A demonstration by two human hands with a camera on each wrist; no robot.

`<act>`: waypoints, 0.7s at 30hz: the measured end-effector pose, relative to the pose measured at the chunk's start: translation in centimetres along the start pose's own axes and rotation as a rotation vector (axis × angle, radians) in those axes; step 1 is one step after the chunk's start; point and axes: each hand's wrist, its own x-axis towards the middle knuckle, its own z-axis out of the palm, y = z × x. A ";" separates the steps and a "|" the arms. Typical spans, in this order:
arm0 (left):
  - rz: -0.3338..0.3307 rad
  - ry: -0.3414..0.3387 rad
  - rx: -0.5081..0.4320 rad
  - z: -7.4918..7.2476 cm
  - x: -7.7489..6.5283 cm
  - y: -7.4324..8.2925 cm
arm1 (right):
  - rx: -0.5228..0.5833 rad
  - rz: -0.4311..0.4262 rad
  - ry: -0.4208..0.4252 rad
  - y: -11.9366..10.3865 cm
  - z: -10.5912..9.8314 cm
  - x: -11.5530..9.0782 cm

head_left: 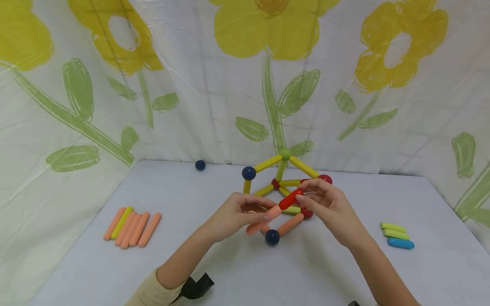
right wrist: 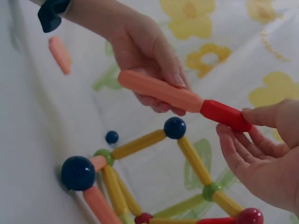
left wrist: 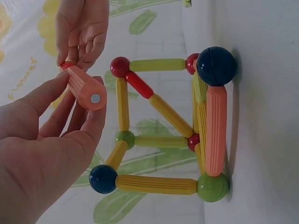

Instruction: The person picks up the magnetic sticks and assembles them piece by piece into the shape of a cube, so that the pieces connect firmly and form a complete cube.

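Observation:
Above the table my left hand (head_left: 234, 216) pinches a long salmon magnetic rod (right wrist: 156, 91) between thumb and fingers. A short red magnetic rod (right wrist: 225, 115) meets it end to end, and my right hand (head_left: 328, 208) pinches the red one's far end. In the left wrist view the salmon rod's free end shows a round silver magnet (left wrist: 95, 98). Behind and below both hands stands a frame of rods and balls, with a green ball (head_left: 285, 154) on top, a dark blue ball (head_left: 249, 173) at its left and another blue ball (head_left: 272, 237) at its front. The hands partly hide it.
On the left lie several salmon rods (head_left: 139, 229) with a yellow rod (head_left: 121, 222) among them. To the right are light green rods (head_left: 396, 234) and a blue rod (head_left: 400, 243). A loose dark blue ball (head_left: 200, 165) sits near the back edge, before a flowered curtain (head_left: 199, 106).

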 end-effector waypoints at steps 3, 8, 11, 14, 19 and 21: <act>0.010 -0.003 0.043 -0.2 0.1 -0.1 | 0.012 0.010 0.014 0.1 0.1 0.0; 0.037 0.075 0.127 -1.7 0.3 -0.8 | -0.006 0.008 0.115 0.3 0.5 0.4; 0.069 0.222 0.160 -2.9 0.5 -1.3 | -0.018 0.002 0.203 0.7 1.0 0.9; 0.117 0.401 0.175 -3.5 1.0 -1.6 | -0.029 -0.013 0.288 1.7 1.6 1.6; 0.163 0.578 0.181 -3.6 2.1 -1.6 | -0.076 -0.033 0.352 3.4 2.7 2.9; 0.164 0.589 0.185 -3.6 2.6 -1.5 | -0.100 -0.042 0.361 4.0 3.2 3.4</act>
